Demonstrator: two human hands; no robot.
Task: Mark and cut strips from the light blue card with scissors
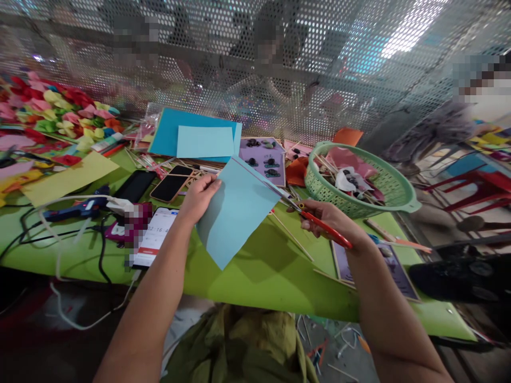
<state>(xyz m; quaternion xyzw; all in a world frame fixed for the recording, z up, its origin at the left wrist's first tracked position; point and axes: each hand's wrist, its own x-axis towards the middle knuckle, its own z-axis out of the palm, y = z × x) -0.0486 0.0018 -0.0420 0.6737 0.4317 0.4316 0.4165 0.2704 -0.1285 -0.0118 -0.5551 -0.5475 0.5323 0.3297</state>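
My left hand (199,198) pinches the upper left corner of a light blue paper sheet (235,213) and holds it tilted above the green table (263,266). My right hand (333,221) grips red-handled scissors (315,219). Their blades lie along the sheet's upper right edge, cutting in from the right.
A green plastic basket (361,178) of scraps stands at the right. More blue sheets (195,137) lie behind. Two dark phones (154,186), a lit phone (157,234), a blue glue gun (77,208) with cables and wooden sticks (291,236) surround the hands. Paper flowers (56,109) fill the far left.
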